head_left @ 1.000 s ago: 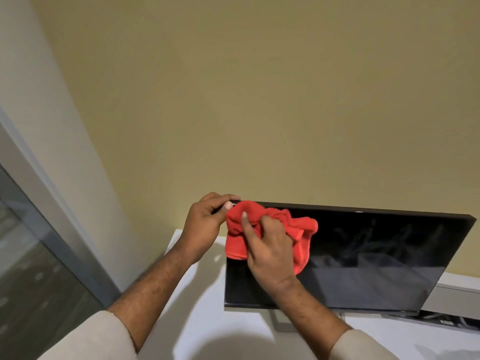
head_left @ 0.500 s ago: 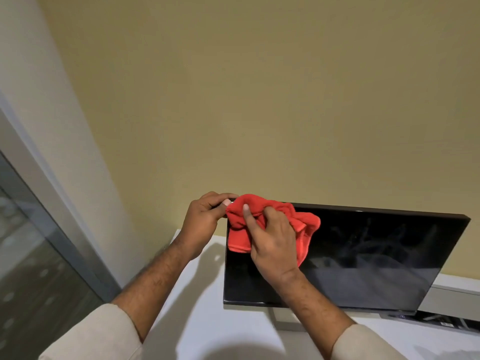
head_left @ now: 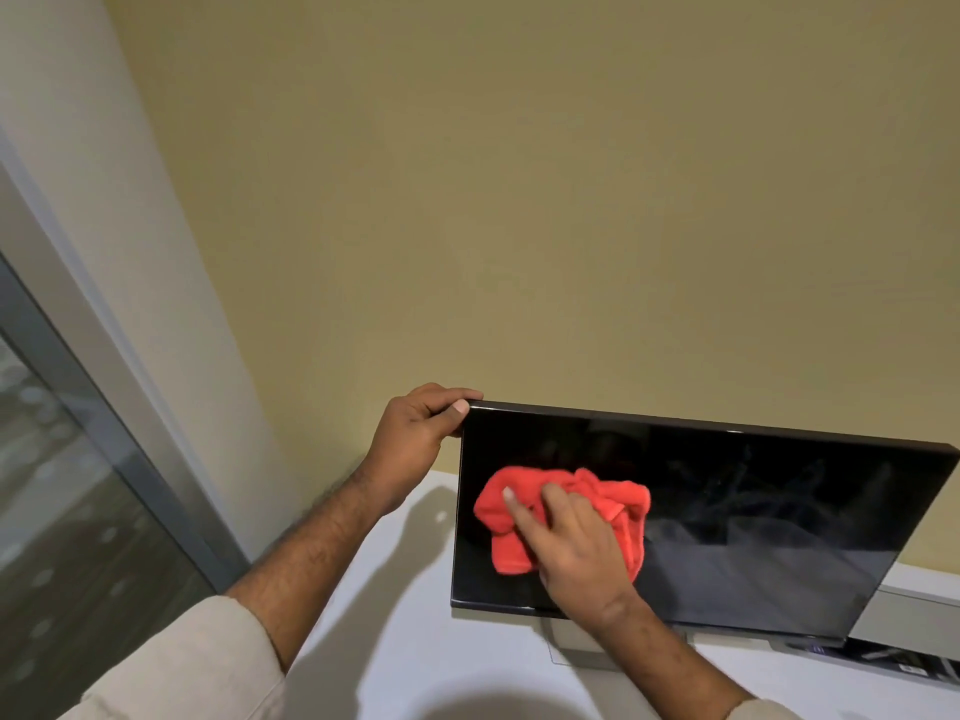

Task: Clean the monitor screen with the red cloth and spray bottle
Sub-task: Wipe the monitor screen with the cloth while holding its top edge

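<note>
A tall window with a grey metal frame runs down the far left, well to the left of the monitor, beside a plain yellow-beige wall that rises behind the monitor. A person in a cream-coloured long sleeve reaches in from the lower left. The left hand grips the top left corner of the flat black-framed monitor, its fingers curled over the upper edge and the thumb pressed against the front of the corner. The monitor stands on a white table, its dark glossy screen tilted slightly and showing faint reflections. On the left half of that screen, a crumpled bright red cloth lies bunched against the glass, below the monitor's top edge and just right of its left edge. The right hand presses the cloth flat to the screen, its forefinger stretched out towards the monitor's left edge, the other fingers bent down into the folds and partly hidden by them. The right forearm crosses the monitor's bottom edge, hiding part of the pale stand beneath it. At the far right, below the monitor's lower right corner, a grey ledge runs along the wall with dark items under it, too blurred to tell. No spray bottle shows in the view.
</note>
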{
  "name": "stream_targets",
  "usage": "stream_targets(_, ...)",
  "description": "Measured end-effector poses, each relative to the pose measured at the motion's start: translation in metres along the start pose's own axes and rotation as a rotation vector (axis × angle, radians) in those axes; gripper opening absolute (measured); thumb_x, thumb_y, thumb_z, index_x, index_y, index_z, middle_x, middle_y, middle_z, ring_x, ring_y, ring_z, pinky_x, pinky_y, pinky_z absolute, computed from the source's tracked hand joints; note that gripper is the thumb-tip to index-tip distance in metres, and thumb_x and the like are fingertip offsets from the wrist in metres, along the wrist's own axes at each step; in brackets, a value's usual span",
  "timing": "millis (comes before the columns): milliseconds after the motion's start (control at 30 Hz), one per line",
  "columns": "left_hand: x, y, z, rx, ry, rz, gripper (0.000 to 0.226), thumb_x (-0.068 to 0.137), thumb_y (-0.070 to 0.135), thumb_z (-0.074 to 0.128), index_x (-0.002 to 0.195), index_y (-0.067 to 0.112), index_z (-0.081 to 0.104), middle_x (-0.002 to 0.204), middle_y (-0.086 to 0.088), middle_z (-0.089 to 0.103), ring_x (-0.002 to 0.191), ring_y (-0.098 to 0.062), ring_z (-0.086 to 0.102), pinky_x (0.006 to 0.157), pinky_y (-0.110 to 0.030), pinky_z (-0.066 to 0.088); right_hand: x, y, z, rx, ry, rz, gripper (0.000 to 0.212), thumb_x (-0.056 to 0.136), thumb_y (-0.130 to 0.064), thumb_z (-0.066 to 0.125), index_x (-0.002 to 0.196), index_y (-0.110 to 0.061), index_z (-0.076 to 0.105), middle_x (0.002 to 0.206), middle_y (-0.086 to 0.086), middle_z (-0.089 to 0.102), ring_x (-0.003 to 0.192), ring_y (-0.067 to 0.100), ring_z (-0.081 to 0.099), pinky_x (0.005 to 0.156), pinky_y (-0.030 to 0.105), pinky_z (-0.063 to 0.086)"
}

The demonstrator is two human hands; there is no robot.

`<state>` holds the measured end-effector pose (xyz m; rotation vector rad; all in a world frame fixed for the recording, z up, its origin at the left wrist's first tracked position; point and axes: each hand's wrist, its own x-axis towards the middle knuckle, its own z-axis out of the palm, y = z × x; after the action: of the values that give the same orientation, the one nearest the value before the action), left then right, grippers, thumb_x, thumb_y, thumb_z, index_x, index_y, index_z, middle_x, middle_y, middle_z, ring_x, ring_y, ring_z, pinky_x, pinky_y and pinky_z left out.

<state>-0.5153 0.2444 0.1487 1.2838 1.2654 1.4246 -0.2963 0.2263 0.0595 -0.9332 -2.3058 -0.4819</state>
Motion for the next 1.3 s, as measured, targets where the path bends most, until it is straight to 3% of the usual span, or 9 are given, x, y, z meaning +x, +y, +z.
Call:
stream_targets(100, -0.003, -0.001, 0.003, 0.033, 0.031, 0.031, 0.026, 0.097, 0.006, 0.057, 0.096, 0.023, 0.076, 0.096, -0.017, 0.062, 0.089, -0.020, 0.065, 0.083, -0.022, 0.054, 0.032, -0.002, -0.006, 0.019, 0.117, 0.190, 0.063, 0.070, 0.002, 0.055, 0.130, -0.013, 0.064, 0.108, 0.012, 0.043, 0.078, 0.029, 0.044, 0.063, 0.037, 0.046)
stream_targets(200, -0.004, -0.002, 0.003, 0.066, 0.054, 0.037, 0.025, 0.096, 0.008, 0.057, 0.096, 0.025, 0.076, 0.094, -0.021, 0.060, 0.090, -0.028, 0.062, 0.089, -0.036, 0.051, 0.046, -0.021, 0.003, 0.034, 0.109, 0.171, 0.064, 0.070, 0.001, 0.060, 0.133, -0.014, 0.062, 0.109, 0.012, 0.043, 0.078, 0.029, 0.046, 0.062, 0.036, 0.046)
stream_targets(400, -0.006, -0.001, 0.006, 0.077, 0.082, 0.032, 0.027, 0.096, 0.007, 0.057, 0.094, 0.027, 0.075, 0.088, -0.006, 0.060, 0.085, -0.016, 0.063, 0.087, -0.031, 0.053, -0.026, -0.046, 0.042, -0.018, -0.217, -0.097, 0.061, 0.068, -0.015, 0.052, 0.128, -0.020, 0.065, 0.109, 0.006, 0.044, 0.084, 0.023, 0.043, 0.056, 0.031, 0.049)
stream_targets(500, -0.008, -0.002, 0.006, 0.096, 0.089, 0.044, 0.025, 0.096, 0.008, 0.057, 0.097, 0.024, 0.076, 0.092, -0.017, 0.062, 0.091, -0.030, 0.065, 0.091, -0.040, 0.054, -0.063, -0.042, 0.043, 0.016, -0.343, -0.099, 0.062, 0.059, -0.019, 0.067, 0.120, -0.025, 0.070, 0.111, 0.003, 0.045, 0.089, 0.021, 0.043, 0.051, 0.024, 0.047)
stream_targets(633, -0.010, -0.001, 0.009, 0.122, 0.093, 0.040, 0.025, 0.097, 0.010, 0.057, 0.097, 0.027, 0.076, 0.097, -0.023, 0.061, 0.096, -0.038, 0.062, 0.097, -0.052, 0.050, -0.049, -0.032, 0.030, 0.023, -0.191, -0.013, 0.058, 0.070, -0.010, 0.049, 0.123, -0.018, 0.070, 0.104, 0.005, 0.043, 0.080, 0.022, 0.040, 0.053, 0.030, 0.047)
stream_targets(733, -0.010, 0.000, 0.010, 0.123, 0.106, 0.045, 0.025, 0.097, 0.010, 0.057, 0.097, 0.027, 0.075, 0.097, -0.022, 0.061, 0.097, -0.038, 0.063, 0.095, -0.055, 0.050, -0.013, -0.034, 0.025, 0.039, -0.021, 0.155, 0.060, 0.073, -0.003, 0.050, 0.129, -0.015, 0.065, 0.107, 0.009, 0.044, 0.081, 0.025, 0.042, 0.062, 0.035, 0.046)
stream_targets(833, -0.010, -0.002, 0.010, 0.132, 0.121, 0.040, 0.024, 0.097, 0.009, 0.057, 0.098, 0.024, 0.076, 0.095, -0.020, 0.062, 0.096, -0.038, 0.063, 0.094, -0.055, 0.051, 0.003, -0.043, 0.029, 0.050, 0.014, 0.181, 0.057, 0.075, -0.005, 0.053, 0.130, -0.016, 0.065, 0.107, 0.009, 0.043, 0.084, 0.025, 0.043, 0.066, 0.035, 0.045)
stream_targets(1033, -0.011, -0.003, 0.008, 0.144, 0.124, 0.020, 0.024, 0.096, 0.010, 0.057, 0.097, 0.026, 0.076, 0.090, -0.009, 0.061, 0.096, -0.035, 0.064, 0.097, -0.052, 0.050, -0.045, -0.064, 0.056, 0.116, -0.285, 0.015, 0.072, 0.056, -0.005, 0.070, 0.128, -0.016, 0.065, 0.105, 0.007, 0.046, 0.074, 0.025, 0.059, 0.055, 0.029, 0.050)
stream_targets(1300, -0.012, -0.002, 0.007, 0.180, 0.115, 0.034, 0.023, 0.096, 0.010, 0.057, 0.101, 0.022, 0.076, 0.091, -0.012, 0.062, 0.095, -0.033, 0.064, 0.095, -0.052, 0.052, -0.105, -0.041, 0.051, 0.076, -0.411, 0.009, 0.052, 0.075, -0.012, 0.047, 0.123, -0.019, 0.067, 0.106, 0.008, 0.050, 0.082, 0.024, 0.047, 0.054, 0.030, 0.050)
